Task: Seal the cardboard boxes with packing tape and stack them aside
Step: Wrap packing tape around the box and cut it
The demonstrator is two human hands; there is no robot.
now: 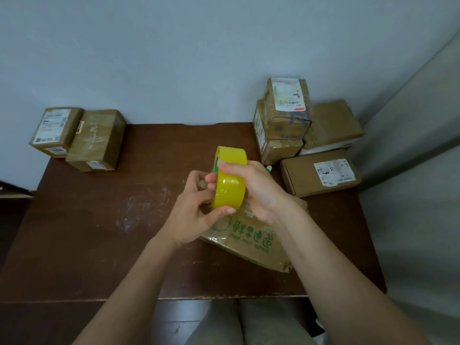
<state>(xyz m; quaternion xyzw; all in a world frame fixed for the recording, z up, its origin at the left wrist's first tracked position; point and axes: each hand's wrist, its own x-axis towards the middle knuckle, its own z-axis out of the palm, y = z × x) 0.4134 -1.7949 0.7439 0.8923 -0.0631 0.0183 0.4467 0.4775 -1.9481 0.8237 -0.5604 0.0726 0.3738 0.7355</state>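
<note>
Both my hands grip the yellow tape roll (230, 180), hiding the box (251, 241) under it. Two boxes (79, 138) sit far left, a box pile (306, 135) far right on the worktop (99, 232).

My left hand (194, 215) fingers pinch its edge; my right hand (251, 188) fingers curl over it.

One roll of yellow packing tape (230, 180) shows. Seven cardboard boxes appear: two at the table's far left (77, 138), four piled at the far right (306, 135), though that heap may hide another, and one with green print (251, 239) in the middle.
</note>
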